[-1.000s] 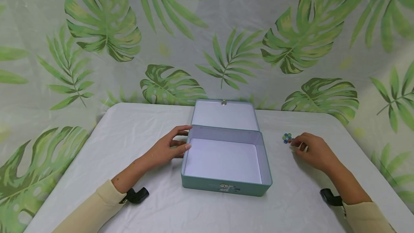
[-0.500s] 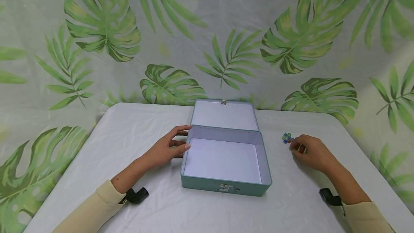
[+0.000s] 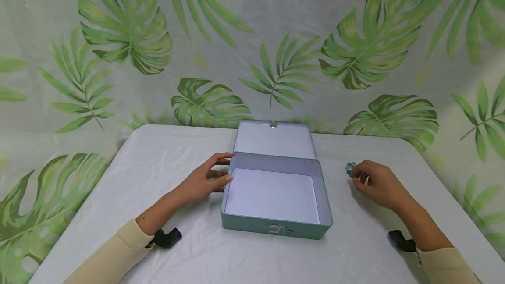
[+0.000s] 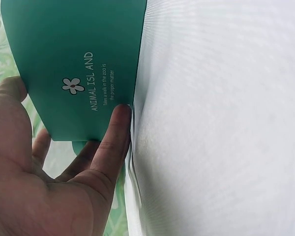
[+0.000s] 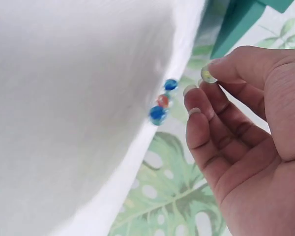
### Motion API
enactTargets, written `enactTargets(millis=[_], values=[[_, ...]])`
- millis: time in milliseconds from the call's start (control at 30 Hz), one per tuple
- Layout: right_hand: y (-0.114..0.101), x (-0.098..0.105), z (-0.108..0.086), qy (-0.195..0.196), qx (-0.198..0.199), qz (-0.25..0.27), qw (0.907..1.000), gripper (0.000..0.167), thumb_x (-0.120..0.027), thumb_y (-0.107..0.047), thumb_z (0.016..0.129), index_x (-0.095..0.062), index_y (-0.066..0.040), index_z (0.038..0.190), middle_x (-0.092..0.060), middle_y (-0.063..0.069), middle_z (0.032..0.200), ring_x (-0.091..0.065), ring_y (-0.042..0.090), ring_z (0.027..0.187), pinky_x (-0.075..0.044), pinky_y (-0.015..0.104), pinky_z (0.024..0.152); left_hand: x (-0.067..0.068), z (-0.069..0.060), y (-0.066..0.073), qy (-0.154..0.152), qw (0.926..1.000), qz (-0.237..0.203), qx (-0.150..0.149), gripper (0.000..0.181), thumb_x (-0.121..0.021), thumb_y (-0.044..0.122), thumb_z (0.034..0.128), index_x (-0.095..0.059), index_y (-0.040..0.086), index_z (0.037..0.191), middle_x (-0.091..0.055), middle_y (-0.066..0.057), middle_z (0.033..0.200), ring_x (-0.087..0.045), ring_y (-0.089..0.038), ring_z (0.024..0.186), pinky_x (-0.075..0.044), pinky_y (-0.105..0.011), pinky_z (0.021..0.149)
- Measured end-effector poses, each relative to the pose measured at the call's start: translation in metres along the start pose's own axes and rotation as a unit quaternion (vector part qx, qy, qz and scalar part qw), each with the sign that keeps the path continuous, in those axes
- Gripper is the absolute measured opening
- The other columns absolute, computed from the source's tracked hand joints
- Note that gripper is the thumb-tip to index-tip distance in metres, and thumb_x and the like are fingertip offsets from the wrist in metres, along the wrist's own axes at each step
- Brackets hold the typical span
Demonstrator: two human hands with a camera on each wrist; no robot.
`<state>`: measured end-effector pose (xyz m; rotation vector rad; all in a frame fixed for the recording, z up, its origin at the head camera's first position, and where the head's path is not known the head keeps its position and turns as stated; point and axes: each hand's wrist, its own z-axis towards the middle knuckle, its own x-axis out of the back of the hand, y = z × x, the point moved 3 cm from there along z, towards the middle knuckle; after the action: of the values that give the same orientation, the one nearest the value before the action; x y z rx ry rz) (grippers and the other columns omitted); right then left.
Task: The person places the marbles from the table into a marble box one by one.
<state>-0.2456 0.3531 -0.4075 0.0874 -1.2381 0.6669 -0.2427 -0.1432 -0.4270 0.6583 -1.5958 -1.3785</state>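
A green tin box (image 3: 277, 228) with a pale lining stands on the table, its lid (image 3: 275, 140) laid back behind it. My left hand (image 3: 203, 181) touches the box's left side, fingers mostly straight; the left wrist view shows a fingertip against the printed wall (image 4: 83, 59) and the thumb at the rim. To the right of the box, my right hand (image 3: 380, 184) pinches a clear yellow-green marble (image 5: 208, 74) between thumb and fingertips. Several glass marbles (image 3: 349, 166) lie clustered by its fingertips, partly covered; blue (image 5: 158, 115) and orange (image 5: 162, 101) ones show in the right wrist view.
A white cloth (image 3: 189, 249) covers the table. Behind it hangs a leaf-printed curtain (image 3: 292, 8). Black wrist cameras (image 3: 167, 238) sit on both wrists, close to the tabletop.
My right hand has shifted slightly left, and its fingers now cover more of the marble cluster in the head view. The left hand and the box have stayed put.
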Motion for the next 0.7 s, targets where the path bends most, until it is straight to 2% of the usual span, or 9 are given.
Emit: enactTargets(millis=[167, 500, 700], values=[[-0.016, 0.003, 0.003, 0.027, 0.026, 0.005, 0.9993, 0.023, -0.083, 0.007, 0.083, -0.076, -0.012, 0.095, -0.067, -0.007, 0.092, -0.061, 0.011, 0.075, -0.055, 0.030, 0.061, 0.000, 0.000, 0.000, 0.003, 1.0000, 0.001, 0.000, 0.064, -0.071, 0.029, 0.1056, -0.039, 0.038, 0.160, -0.040, -0.010, 0.160, -0.057, -0.035, 0.138, -0.064, -0.041, 0.094], [-0.040, 0.008, 0.009, 0.049, 0.064, 0.009, 0.9967, 0.034, -0.085, 0.011, 0.079, -0.074, -0.016, 0.097, -0.068, -0.008, 0.094, -0.061, 0.006, 0.076, -0.057, 0.029, 0.062, 0.000, 0.000, 0.001, 0.003, 1.0000, 0.002, 0.004, 0.064, -0.071, 0.030, 0.1053, -0.040, 0.039, 0.160, -0.039, -0.010, 0.161, -0.056, -0.036, 0.139, -0.064, -0.041, 0.094], [-0.056, 0.012, 0.013, 0.067, 0.074, 0.026, 0.9947, 0.040, -0.085, 0.012, 0.079, -0.074, -0.021, 0.098, -0.068, -0.010, 0.096, -0.060, 0.003, 0.078, -0.053, 0.017, 0.066, 0.001, 0.000, 0.002, 0.001, 1.0000, 0.000, 0.003, 0.064, -0.071, 0.029, 0.1054, -0.039, 0.037, 0.161, -0.039, -0.011, 0.161, -0.055, -0.036, 0.140, -0.064, -0.041, 0.094]])
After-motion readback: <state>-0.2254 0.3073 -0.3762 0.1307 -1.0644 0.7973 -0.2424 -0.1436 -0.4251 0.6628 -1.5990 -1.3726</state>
